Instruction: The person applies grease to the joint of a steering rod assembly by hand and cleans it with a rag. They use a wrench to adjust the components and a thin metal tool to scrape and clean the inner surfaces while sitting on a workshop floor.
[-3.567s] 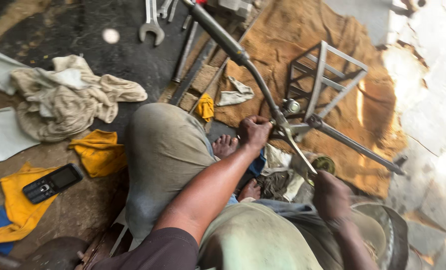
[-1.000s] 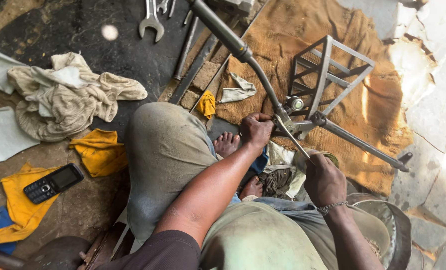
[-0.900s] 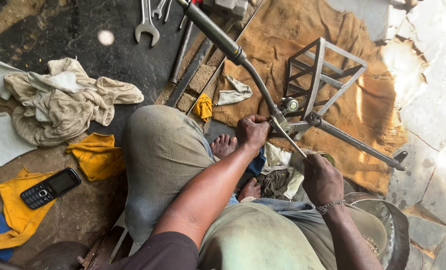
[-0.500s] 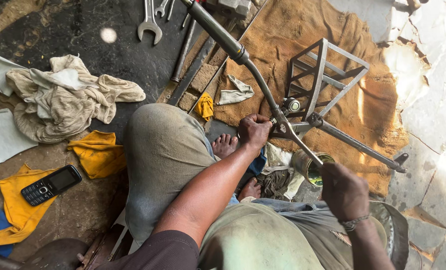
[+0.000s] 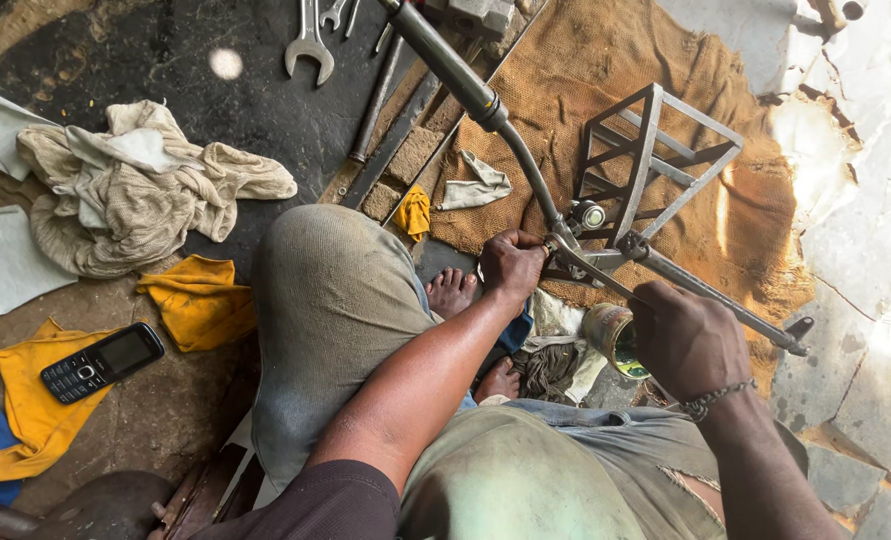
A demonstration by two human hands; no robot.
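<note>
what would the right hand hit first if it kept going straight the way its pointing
Probably the thin metal rod just beyond its knuckles: the right hand points up-left toward the joint where the left hand grips the bent bar. Depth is unclear.

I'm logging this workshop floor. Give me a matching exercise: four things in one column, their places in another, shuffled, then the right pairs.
Things:
1. mobile phone
2. spanner
3. metal rack
4. left hand

Places:
A. on the brown sacking
B. on a yellow cloth
C. gripping the bent metal tube
D. on the dark floor at the top

Pairs: 1-B, 2-D, 3-A, 4-C
</note>
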